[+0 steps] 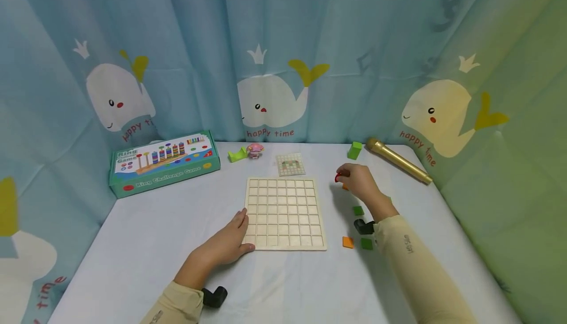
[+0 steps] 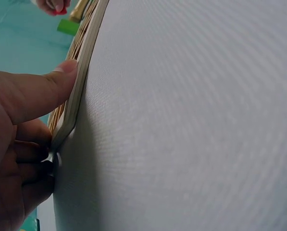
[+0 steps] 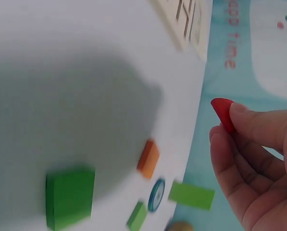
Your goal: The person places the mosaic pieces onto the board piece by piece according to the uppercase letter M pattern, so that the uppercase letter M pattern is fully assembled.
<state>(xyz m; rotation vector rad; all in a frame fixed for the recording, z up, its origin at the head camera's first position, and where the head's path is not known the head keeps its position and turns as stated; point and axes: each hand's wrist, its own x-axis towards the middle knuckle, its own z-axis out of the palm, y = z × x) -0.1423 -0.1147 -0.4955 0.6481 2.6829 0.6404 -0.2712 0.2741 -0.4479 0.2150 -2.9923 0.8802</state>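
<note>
A pale board [image 1: 283,214] marked off in a square grid lies on the white table. My left hand [image 1: 227,241] rests at its near left corner, fingers extended along the left side and thumb by the front edge. In the left wrist view the thumb [image 2: 47,91] presses the rim. Right of the board, my right hand [image 1: 361,182] pinches a thin red piece [image 3: 223,114] with a curved edge between thumb and fingers, raised over the table. Below it lies an orange tile [image 3: 148,159]. Nearer me are green tiles [image 1: 366,243] and another orange tile [image 1: 348,242].
Behind the board lies a small pattern card [image 1: 290,164]. A pink figurine [image 1: 254,150] and a light-green piece [image 1: 237,155] stand back left, beside a green game box [image 1: 164,164]. A green block [image 1: 355,150] and a gold microphone [image 1: 398,160] are back right. Curtains [image 1: 274,28] enclose the table.
</note>
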